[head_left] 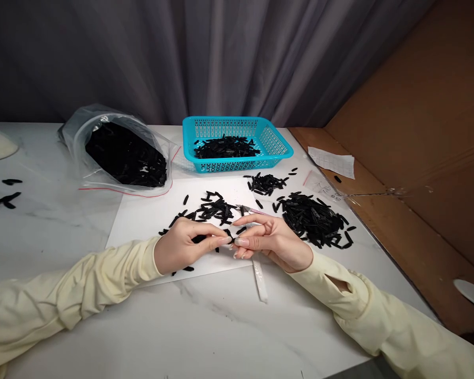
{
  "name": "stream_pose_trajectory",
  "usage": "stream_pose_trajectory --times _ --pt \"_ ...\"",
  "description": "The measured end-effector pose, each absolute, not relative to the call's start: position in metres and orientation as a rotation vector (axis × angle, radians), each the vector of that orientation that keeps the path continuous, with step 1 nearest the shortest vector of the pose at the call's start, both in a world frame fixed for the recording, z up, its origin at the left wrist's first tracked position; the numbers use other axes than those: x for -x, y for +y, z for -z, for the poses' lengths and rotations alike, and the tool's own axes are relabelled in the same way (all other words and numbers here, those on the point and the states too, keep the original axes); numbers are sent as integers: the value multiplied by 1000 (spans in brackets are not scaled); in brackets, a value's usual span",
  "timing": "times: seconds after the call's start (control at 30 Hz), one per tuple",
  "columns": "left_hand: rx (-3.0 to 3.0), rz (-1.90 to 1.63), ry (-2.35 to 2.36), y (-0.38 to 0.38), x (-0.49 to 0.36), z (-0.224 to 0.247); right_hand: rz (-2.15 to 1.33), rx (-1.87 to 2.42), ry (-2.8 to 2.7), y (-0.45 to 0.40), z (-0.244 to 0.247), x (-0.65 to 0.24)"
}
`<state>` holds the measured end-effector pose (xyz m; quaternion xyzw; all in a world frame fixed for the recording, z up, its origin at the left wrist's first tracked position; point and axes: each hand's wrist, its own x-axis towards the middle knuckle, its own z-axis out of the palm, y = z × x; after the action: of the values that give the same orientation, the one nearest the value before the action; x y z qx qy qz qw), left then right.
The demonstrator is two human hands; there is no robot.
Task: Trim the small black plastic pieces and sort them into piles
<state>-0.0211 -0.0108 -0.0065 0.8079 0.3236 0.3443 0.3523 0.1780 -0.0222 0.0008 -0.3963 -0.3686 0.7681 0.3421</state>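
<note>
In front of me my left hand (187,243) and my right hand (278,241) meet over a white sheet of paper (132,223). The thumb and finger of each are pinched together on a small black piece (230,238), mostly covered by the fingertips. Loose black elongated pieces (215,209) are scattered on the paper just beyond my hands. A thin pointed tool with a pinkish part (250,210) shows behind my right fingers; whether it is held or lying down, I cannot tell. Beneath my right hand a narrow white strip (260,281) sticks out toward me.
A blue basket (240,164) with black pieces stands at the back. Left of it lies an open plastic bag (79,158) full of them. Two heaps, a small one (266,183) and a larger one (314,220), sit right. Cardboard (426,116) walls the right side.
</note>
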Motion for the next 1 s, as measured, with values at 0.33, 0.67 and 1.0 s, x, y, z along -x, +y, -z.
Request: stream_pose_trajectory --times 0.33,0.67,1.0 --pt "-2008 -867 879 -8 21 7 -1972 1054 -960 -21 0 -177" --pt "-1597 -762 966 -8 18 6 -1213 1209 -1421 23 -33 -192" --pt "-1115 -813 894 2 19 0 -205 1358 -2335 106 -78 -164"
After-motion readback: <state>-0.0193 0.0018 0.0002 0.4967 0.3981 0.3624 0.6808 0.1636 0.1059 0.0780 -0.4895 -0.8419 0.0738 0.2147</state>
